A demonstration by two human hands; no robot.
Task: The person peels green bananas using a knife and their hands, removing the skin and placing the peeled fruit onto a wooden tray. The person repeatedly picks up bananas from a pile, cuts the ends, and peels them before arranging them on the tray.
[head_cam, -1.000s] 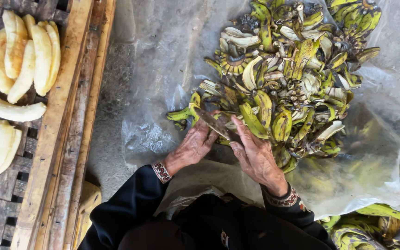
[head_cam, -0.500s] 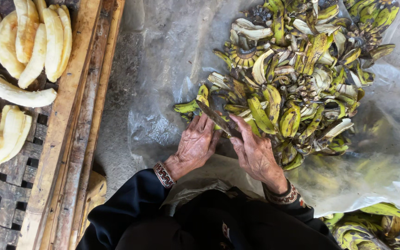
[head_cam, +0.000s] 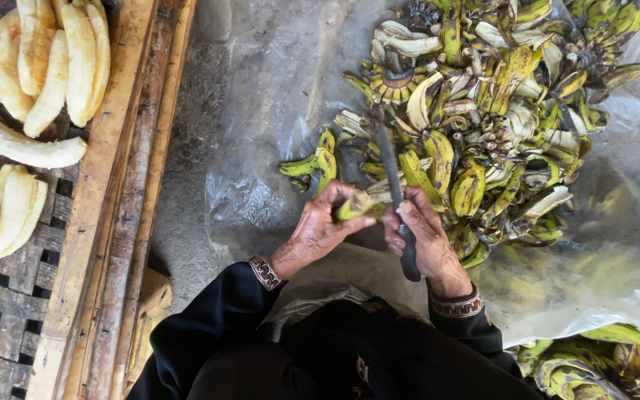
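Observation:
My left hand (head_cam: pixel 318 226) grips a small green-yellow banana (head_cam: pixel 355 207) by its end, low in the middle of the head view. In my right hand (head_cam: pixel 425 241) is a knife (head_cam: pixel 394 185) with a dark handle. Its long blade points away from me and lies against the banana's right side. Both hands are just in front of a big heap of banana peels (head_cam: pixel 483 111) piled on a clear plastic sheet (head_cam: pixel 261 96). Black sleeves with patterned cuffs cover both arms.
A wooden slatted tray (head_cam: pixel 112 200) at the left holds several peeled pale bananas (head_cam: pixel 46 67). Its thick wooden rim runs down beside bare grey ground. More unpeeled green bananas (head_cam: pixel 594 363) lie at the bottom right, under the sheet's edge.
Both hands were flat on the edge of the peel heap. Now they have drawn back a little, the left with a banana and the right with the knife raised against it.

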